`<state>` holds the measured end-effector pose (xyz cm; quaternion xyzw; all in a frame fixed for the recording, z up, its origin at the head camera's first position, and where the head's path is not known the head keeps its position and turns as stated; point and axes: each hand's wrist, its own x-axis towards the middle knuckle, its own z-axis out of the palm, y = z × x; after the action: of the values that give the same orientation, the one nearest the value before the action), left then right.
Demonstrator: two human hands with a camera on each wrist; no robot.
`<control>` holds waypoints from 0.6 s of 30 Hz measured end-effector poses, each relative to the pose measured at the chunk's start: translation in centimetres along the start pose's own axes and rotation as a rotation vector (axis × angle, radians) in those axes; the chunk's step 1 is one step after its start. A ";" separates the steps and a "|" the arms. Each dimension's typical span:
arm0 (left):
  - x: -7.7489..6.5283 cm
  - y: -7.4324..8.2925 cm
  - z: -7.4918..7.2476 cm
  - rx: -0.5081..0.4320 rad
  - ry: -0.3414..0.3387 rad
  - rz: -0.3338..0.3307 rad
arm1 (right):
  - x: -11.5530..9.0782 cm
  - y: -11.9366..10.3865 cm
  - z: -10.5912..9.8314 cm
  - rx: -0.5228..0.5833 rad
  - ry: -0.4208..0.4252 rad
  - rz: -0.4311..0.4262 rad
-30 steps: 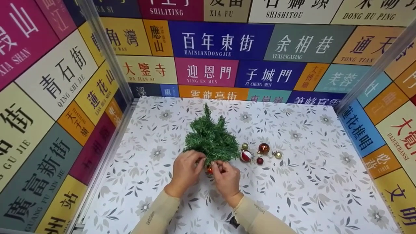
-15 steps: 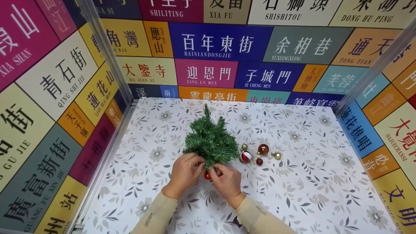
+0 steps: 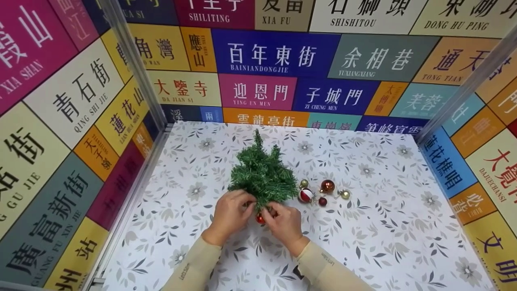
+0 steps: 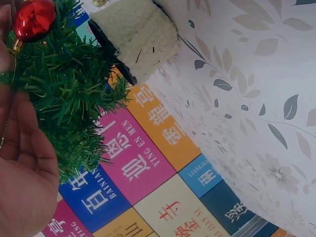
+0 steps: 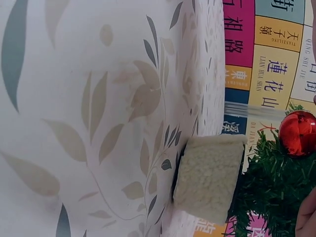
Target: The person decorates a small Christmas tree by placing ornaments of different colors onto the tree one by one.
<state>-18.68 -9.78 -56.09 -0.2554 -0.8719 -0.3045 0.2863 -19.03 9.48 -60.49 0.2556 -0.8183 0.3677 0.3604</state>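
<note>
A small green artificial Christmas tree (image 3: 262, 173) stands on the table in the head view. A shiny red bauble (image 4: 34, 19) hangs at its near side, on a thin gold thread (image 4: 13, 74). My left hand (image 3: 233, 212) is at the lower front branches, fingers curled, with the thread running across them in the left wrist view. My right hand (image 3: 283, 222) pinches close above the bauble, thumb and finger meeting at its top; what they grip is largely hidden. In the right wrist view the bauble (image 5: 298, 133) shows beside the branches, with only fingertips in sight.
Right of the tree lie several ornaments: a red-and-white bauble (image 3: 305, 195), a copper-brown one (image 3: 327, 186), a small dark red one (image 3: 322, 201) and small gold ones (image 3: 344, 195). The tree's fleecy cream base (image 5: 210, 177) rests on the leaf-patterned table cover (image 3: 383, 242). Colourful lettered panels (image 3: 274, 52) enclose the table.
Both hands have shifted slightly toward me, and the red bauble has come down a little with them and shows more. Tree and loose ornaments stay in place.
</note>
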 end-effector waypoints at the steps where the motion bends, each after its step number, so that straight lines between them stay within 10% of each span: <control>1: 0.0 0.0 0.0 -0.002 -0.001 0.001 | 0.0 0.0 0.0 0.001 -0.004 0.004; 18: -0.1 -0.3 0.0 -0.015 0.031 0.014 | 0.2 -0.1 -0.2 0.003 0.015 -0.017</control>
<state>-18.78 -10.03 -56.32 -0.2589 -0.8631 -0.3128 0.3002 -18.98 9.59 -60.22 0.2603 -0.8129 0.3678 0.3691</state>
